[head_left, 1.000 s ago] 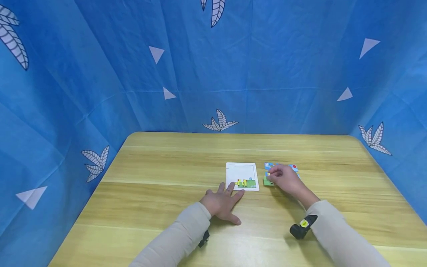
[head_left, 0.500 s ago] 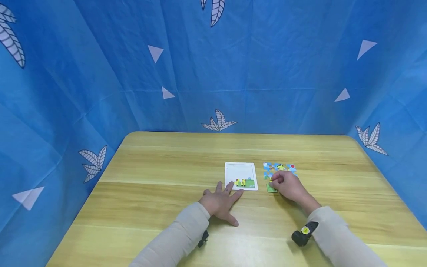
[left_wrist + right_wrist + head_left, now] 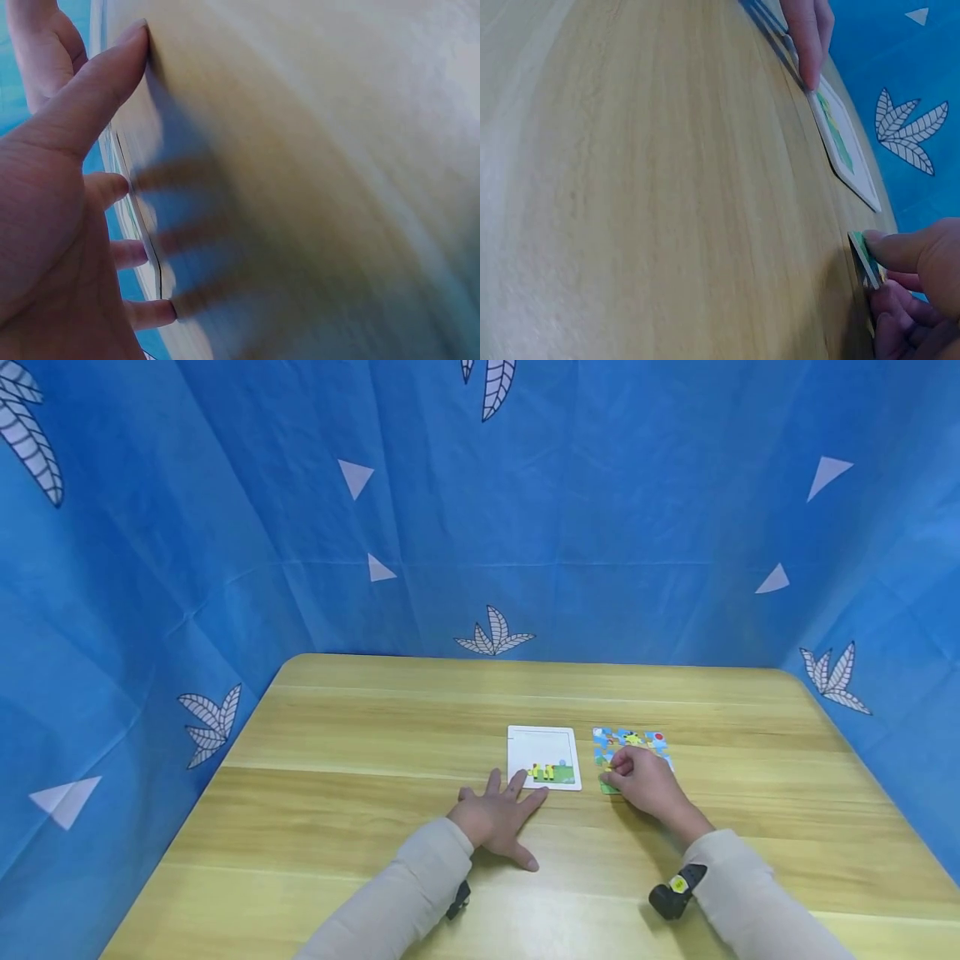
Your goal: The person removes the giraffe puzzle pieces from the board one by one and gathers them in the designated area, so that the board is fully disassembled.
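Note:
A white square puzzle tray (image 3: 540,745) lies on the table, with joined green and yellow pieces along its near edge. My left hand (image 3: 498,820) is spread flat, its fingertips touching the tray's near left edge. To the tray's right, my right hand (image 3: 647,783) pinches a green puzzle piece (image 3: 864,259) between thumb and fingers. In the right wrist view that piece is tilted, one edge raised from the tabletop; the fingers hide part of it. Just beyond this hand lie several loose puzzle pieces (image 3: 657,737), blue, yellow and red, some hidden behind it.
The wooden table (image 3: 360,727) extends around both hands. A blue curtain (image 3: 645,527) with leaf and triangle prints hangs behind and at the sides. A black wrist camera (image 3: 675,893) sits under the right sleeve.
The right hand has drawn the green puzzle piece slightly nearer, uncovering more of the loose pieces behind it. The left hand stays at the tray.

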The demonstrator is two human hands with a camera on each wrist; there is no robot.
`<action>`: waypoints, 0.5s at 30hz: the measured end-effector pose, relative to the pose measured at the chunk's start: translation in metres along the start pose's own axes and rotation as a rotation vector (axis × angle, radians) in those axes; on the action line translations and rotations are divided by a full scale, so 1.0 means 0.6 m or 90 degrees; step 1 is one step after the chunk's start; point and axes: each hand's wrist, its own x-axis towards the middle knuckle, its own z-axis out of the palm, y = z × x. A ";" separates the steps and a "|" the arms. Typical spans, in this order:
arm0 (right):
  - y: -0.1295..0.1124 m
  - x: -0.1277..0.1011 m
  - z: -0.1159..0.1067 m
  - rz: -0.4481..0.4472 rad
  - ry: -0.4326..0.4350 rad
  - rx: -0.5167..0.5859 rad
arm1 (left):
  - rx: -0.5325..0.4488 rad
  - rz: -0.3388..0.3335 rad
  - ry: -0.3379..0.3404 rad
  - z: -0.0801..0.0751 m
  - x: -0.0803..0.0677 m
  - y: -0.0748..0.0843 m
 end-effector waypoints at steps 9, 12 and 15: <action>0.003 0.002 0.008 -0.024 0.013 -0.044 | 0.005 -0.004 0.002 0.004 0.005 -0.001; 0.004 0.001 0.009 -0.019 0.012 -0.046 | 0.003 -0.002 0.002 0.005 0.005 0.000; 0.006 0.000 0.008 -0.017 0.008 -0.046 | 0.003 0.001 0.003 0.005 0.005 0.001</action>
